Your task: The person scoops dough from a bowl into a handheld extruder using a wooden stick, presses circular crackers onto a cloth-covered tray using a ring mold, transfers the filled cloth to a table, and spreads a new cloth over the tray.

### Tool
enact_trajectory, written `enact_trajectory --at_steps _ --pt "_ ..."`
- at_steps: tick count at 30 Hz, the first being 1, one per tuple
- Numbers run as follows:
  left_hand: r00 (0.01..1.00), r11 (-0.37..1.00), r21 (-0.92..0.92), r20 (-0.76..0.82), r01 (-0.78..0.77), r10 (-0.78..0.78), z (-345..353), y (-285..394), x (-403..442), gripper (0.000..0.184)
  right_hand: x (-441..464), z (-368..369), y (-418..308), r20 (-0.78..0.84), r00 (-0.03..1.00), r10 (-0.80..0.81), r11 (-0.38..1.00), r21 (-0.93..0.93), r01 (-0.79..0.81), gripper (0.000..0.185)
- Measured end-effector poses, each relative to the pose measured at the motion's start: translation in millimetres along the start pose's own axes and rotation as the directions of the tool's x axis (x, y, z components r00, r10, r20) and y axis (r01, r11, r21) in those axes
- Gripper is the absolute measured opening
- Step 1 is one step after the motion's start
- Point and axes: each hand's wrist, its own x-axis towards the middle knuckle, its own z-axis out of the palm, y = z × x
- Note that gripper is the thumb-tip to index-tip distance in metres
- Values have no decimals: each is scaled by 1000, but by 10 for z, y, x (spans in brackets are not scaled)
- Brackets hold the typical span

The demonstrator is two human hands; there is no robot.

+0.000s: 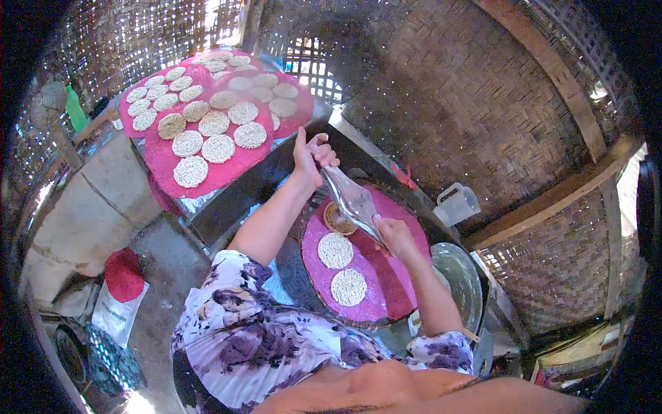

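A shiny clear plastic bag (354,200) with pale contents slants between my two hands. My left hand (315,157) is closed around its upper end, thumb raised. Lower down, my right hand (396,236) grips the other end. Beneath the bag lies a pink cloth (396,276) on a round tray. A ring-shaped tan mold or disc (338,218), partly covered by the bag, rests on the cloth; I cannot tell what fills it. Nearer to me are two round, pale, stringy-textured discs, one (335,250) above the other (348,287).
Several similar discs (218,148) lie on pink cloths (162,172) at the upper left. To the right stand a clear plastic pitcher (456,204) and a large basin (463,272). Woven walls (476,110) close in the back. A white sack (118,310) sits at the lower left.
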Motion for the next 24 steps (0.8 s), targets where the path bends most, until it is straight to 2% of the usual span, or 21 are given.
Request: enact_trajectory --at_steps 2,3,4,7,8,9,10,11,13,14,15,17,18,19,21,22,24 --pt "995 998 -25 87 56 -53 68 68 66 64 147 73 149 -67 994 -89 996 -21 88 43" --pt "988 996 -35 132 85 -79 121 100 85 66 114 98 89 -73 993 -95 994 48 99 42" --pt "991 982 183 120 40 -62 160 143 79 72 57 121 10 -79 992 -102 987 117 111 41" --pt "982 957 270 125 103 -141 369 211 -46 69 -48 105 -66 -166 976 -142 934 305 188 38" --pt "952 901 411 193 140 -236 147 232 107 67 -78 102 -79 -208 966 -155 904 364 224 37" --pt "956 743 669 221 -5 -193 348 167 -114 59 -129 96 -120 -224 965 -135 895 389 216 38" --pt "902 444 865 363 -234 -233 462 83 -274 58 -195 87 -173 -242 964 -113 885 416 208 38" --pt "822 90 881 467 -465 -324 529 -29 -395 59 -253 77 -208 -260 962 -89 875 441 200 39" --pt "834 -261 793 530 -551 -151 686 -372 -598 54 -329 79 -232 -228 947 -226 917 277 286 41" --pt "868 -211 847 496 -488 -14 830 -428 -660 41 -370 74 -249 -204 936 -289 925 192 327 43" --pt "868 -339 818 496 -465 4 918 -445 -726 37 -459 -6 -334 -219 908 -358 933 -44 357 44" --pt "859 -581 711 511 -395 41 1034 -486 -795 31 -665 -275 -646 -202 844 -497 795 -496 349 47" --pt "639 -645 486 769 -589 -3 1073 -538 -799 24 -720 -344 -755 -297 673 -677 694 -563 449 48" --pt "621 -678 415 780 -607 -78 1133 -624 -837 22 -784 -403 -860 -364 458 -811 575 -640 510 49" --pt "582 -722 265 780 -640 -229 1289 -822 -940 18 -1044 -510 -1178 -350 380 -856 512 -671 536 49" --pt "568 -641 311 788 -702 -239 1385 -899 -1035 17 -1188 -476 -1282 -353 320 -879 472 -741 478 47" --pt "643 -653 333 700 -680 -312 1550 -950 -1145 17 -1407 -316 -1429 -340 207 -917 394 -854 340 43"
